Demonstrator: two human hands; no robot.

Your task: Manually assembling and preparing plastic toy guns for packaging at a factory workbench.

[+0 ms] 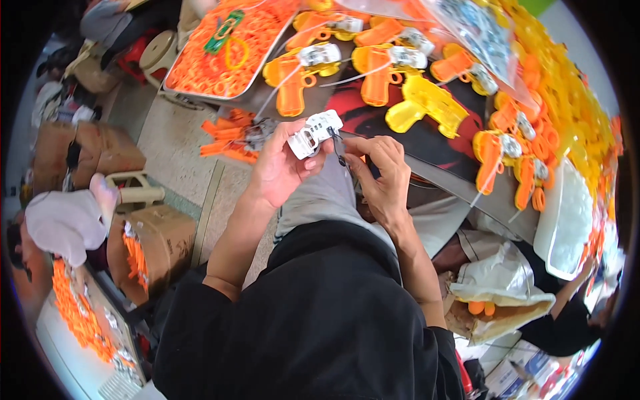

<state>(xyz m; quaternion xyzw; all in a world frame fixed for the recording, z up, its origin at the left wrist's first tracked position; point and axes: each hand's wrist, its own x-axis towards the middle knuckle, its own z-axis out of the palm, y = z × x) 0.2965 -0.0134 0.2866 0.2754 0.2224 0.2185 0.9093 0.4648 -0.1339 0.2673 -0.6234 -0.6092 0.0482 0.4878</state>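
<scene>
My left hand (280, 172) is closed around a small white plastic toy part (315, 133) with slots and a cut-out, holding it up just off the table's near edge. A thin dark piece (337, 147), perhaps a wire, runs from its right side to my right hand (385, 175), which pinches its lower end between thumb and fingers. Beyond them on the table lie orange toy guns (291, 87) with white-silver parts and pale strips attached. To their right is a yellow toy gun shell (427, 110).
A metal tray (235, 97) heaped with small orange parts stands at the far left, a green tool (224, 32) on top. Yellow parts (567, 93) pile up at right, beside a white tub (552, 257). Left are cardboard boxes (160, 240) and a seated person (67, 223).
</scene>
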